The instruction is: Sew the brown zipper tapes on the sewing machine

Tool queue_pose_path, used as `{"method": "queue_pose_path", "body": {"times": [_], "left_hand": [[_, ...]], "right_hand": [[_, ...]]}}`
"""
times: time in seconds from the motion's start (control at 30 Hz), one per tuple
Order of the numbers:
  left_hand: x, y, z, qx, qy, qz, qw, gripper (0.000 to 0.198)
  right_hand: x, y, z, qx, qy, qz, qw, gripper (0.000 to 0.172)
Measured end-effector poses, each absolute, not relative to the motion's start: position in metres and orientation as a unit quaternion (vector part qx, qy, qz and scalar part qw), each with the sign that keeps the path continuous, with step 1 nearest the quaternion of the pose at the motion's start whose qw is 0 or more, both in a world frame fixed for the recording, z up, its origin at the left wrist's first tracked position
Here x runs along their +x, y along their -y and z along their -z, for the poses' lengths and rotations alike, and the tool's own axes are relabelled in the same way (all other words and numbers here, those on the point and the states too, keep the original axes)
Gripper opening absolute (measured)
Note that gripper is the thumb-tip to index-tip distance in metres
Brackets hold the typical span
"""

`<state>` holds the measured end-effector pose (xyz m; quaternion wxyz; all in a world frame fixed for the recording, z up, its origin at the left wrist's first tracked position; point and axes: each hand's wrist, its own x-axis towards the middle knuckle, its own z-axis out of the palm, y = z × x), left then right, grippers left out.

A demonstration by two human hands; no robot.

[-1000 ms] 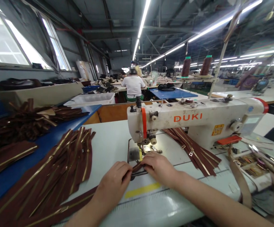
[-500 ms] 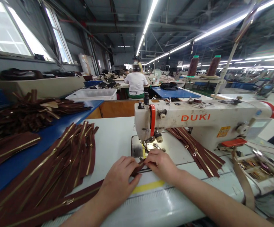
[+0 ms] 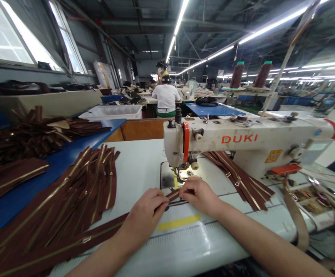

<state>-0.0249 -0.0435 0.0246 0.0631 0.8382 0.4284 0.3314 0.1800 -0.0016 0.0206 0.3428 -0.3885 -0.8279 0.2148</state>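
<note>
A brown zipper [image 3: 173,195] with metal teeth is stretched between my two hands, just in front of the sewing machine [image 3: 208,134] needle area. My left hand [image 3: 147,209] pinches it, and the rest of the strip trails under that wrist to the lower left, where its slider shows. My right hand [image 3: 199,195] grips the zipper's end close to the presser foot [image 3: 180,173]. Left of my hands lies a fanned pile of brown zippers [image 3: 77,184] on the pale table. More brown zippers [image 3: 238,179] lie under the machine arm on the right.
A blue surface [image 3: 60,157] on the left carries a heap of zippers [image 3: 40,134]. Thread cones [image 3: 237,75] stand behind the machine. At right sits a tray [image 3: 314,204] of small parts and scissors. A person [image 3: 166,96] in a white shirt sits ahead.
My left hand has drawn slightly toward me and its fingers have closed together on the zipper. More of the strip shows between my hands. The view has shifted slightly.
</note>
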Motion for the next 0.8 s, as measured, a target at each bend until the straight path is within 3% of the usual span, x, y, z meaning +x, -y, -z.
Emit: {"method": "queue_pose_path", "body": {"times": [0.3,0.5,0.8], "left_hand": [[-0.028,0.043,-0.03,0.823,-0.45,-0.324,0.119,0.022],[-0.03,0.042,-0.023,0.863,-0.394,-0.315,0.033,0.027],[-0.031,0.046,-0.019,0.899,-0.384,-0.2,-0.059,0.031]], "right_hand": [[0.173,0.005,-0.021,-0.421,0.837,-0.15,0.316,0.012],[0.168,0.005,-0.018,-0.452,0.833,-0.122,0.294,0.009],[0.165,0.008,-0.025,-0.476,0.841,-0.096,0.237,0.01]]}}
